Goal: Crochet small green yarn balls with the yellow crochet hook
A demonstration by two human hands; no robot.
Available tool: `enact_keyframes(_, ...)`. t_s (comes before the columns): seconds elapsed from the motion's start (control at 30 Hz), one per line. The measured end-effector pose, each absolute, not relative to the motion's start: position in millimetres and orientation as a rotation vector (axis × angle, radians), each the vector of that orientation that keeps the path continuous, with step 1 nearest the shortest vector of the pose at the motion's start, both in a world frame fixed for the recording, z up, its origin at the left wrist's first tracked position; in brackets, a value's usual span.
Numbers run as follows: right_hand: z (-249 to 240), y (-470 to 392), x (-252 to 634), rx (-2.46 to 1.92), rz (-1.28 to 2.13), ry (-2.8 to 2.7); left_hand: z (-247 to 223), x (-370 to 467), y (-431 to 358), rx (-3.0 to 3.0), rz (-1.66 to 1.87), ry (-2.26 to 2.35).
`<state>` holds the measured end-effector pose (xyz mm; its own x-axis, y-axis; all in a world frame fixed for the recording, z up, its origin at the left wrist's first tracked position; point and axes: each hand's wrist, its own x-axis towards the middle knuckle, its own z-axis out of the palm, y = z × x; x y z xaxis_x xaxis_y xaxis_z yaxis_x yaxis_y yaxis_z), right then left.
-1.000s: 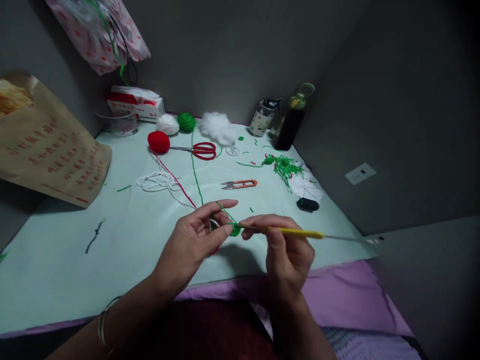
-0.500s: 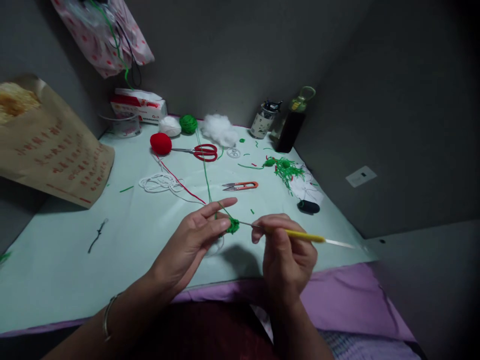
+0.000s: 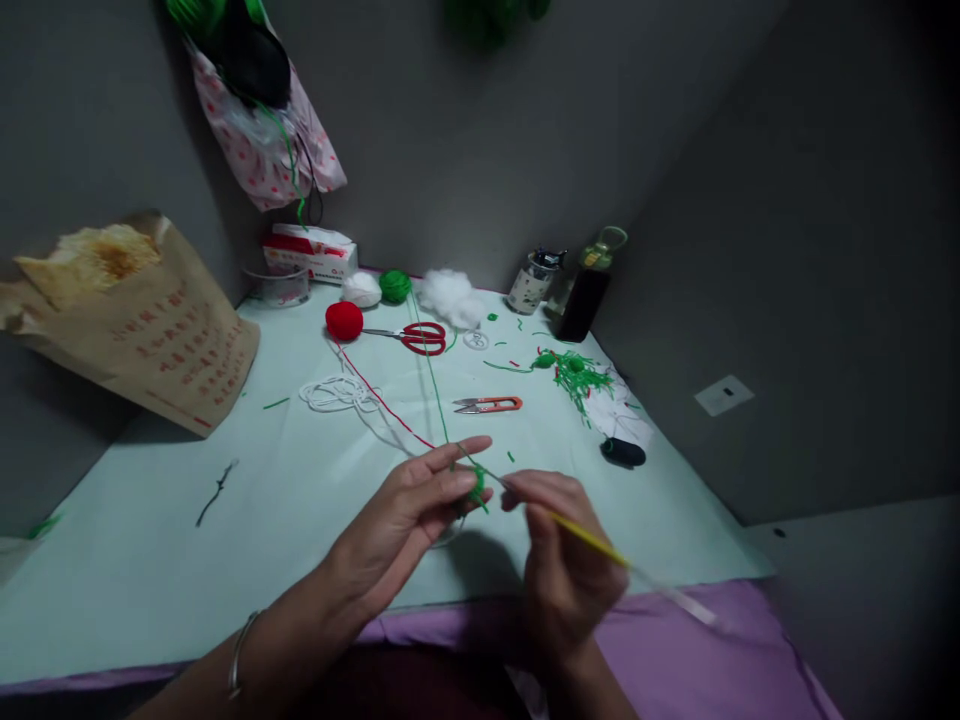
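Between thumb and fingers, my left hand (image 3: 409, 515) pinches a small green crochet piece (image 3: 478, 484), its index finger stretched out. Green yarn (image 3: 433, 375) runs from that finger back to a green yarn ball (image 3: 394, 286). My right hand (image 3: 566, 560) grips a yellow-handled crochet hook (image 3: 592, 541), tilted with its rear end low on the right and blurred. The hook's tip points at the green piece; whether it sits in a stitch I cannot tell. Red yarn (image 3: 386, 402) leads from a red ball (image 3: 344, 321) toward my left hand.
Beyond my hands lie orange thread snips (image 3: 489, 405), red-handled scissors (image 3: 424, 338), white stuffing (image 3: 450, 297) and coiled white cord (image 3: 337, 394). Green scraps (image 3: 581, 375) and a dark bottle (image 3: 583, 300) are at right. A paper bag (image 3: 187, 350) stands at left.
The camera view has tilted up, so the table sits lower. My right hand has swung the hook's rear end downward, and the hook slants more steeply. My left hand keeps its pinch.
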<state>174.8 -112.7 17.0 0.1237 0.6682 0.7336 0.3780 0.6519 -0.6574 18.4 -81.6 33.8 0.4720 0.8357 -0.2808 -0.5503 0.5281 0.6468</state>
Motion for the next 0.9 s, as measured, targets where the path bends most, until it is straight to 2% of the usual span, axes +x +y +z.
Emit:
enact_keyframes(0.13, 23, -107, 171, -0.869, 0.703, -1.209, 35, 16, -81, 0.608, 0.984, 0.685)
enact_keyframes(0.53, 24, -98, 174, -0.723, 1.188, -1.001, 34, 9, -87, 0.828, 0.976, 0.726)
enact_keyframes(0.67, 27, -101, 178, -0.73, 1.119, -1.087, 34, 8, -87, 0.866, 0.959, 0.749)
enact_keyframes(0.9, 27, -115, 180, -0.836, 0.612, -1.429, 37, 9, -89, 0.925, 0.99, 0.83)
